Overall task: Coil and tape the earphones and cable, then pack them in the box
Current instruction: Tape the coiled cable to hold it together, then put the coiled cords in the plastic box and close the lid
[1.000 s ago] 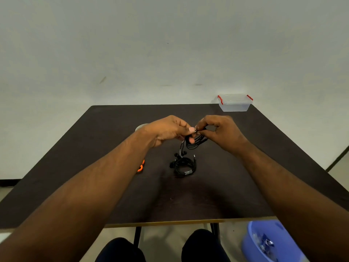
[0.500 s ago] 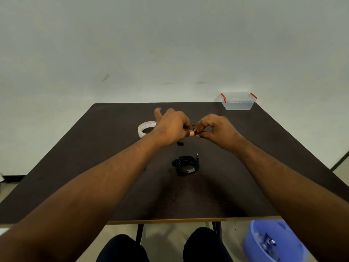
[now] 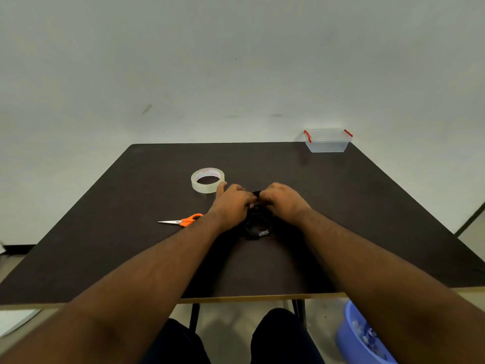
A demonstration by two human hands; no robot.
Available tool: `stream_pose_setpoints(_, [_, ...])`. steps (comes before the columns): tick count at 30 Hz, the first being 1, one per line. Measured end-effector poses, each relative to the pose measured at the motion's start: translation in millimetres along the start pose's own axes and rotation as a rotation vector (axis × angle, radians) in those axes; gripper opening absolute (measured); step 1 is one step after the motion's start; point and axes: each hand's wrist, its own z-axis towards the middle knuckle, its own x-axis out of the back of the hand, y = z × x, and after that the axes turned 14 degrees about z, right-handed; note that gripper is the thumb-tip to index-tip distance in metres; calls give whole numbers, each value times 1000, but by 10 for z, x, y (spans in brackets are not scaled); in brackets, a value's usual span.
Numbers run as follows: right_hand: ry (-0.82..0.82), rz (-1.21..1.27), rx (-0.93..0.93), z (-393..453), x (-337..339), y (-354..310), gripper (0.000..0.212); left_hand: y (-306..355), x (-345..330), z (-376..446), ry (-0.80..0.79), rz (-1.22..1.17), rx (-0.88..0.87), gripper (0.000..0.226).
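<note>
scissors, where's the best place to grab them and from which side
Take the scissors by the orange handles, coming in from the right. They lie flat on the table with the blades pointing left and the handle loops toward the left hand, so that end is nearest and keeps fingers off the tips.

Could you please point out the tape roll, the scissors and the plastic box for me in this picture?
tape roll (image 3: 194,184): head view, on its clear outer wall, left side.
scissors (image 3: 189,219): head view, on the orange handle.
plastic box (image 3: 327,146): head view, on its clear front wall.
</note>
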Motion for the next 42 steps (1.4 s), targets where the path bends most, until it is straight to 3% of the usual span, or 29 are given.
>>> stream_pose_setpoints(5, [-42,-17,-3,-18,183,-32,18,-110,126,27,62,-66,88,36])
stream_pose_setpoints(11, [56,-16,-74,-51,420,56,16,-129,267,217,-10,8,91,41])
stream_pose_setpoints(15, [39,-35,-128,-75,533,171,16,-17,280,418,-65,-34,70,43])
stream_pose_setpoints(24, [8,-45,-288,139,870,1031,13,268,135,1422,-208,-175,131,64])
stream_pose_setpoints(31, [48,-126,-420,582,1138,1963,48,445,-5,2491,-376,-167,101,97])
stream_pose_setpoints(37, [21,-236,-448,1021,1122,2646,76,505,-49,3158,-753,62,30,126])
stream_pose_setpoints(42, [-12,-270,-483,1232,1054,3065,81,492,-198,3374,-795,131,-4,133])
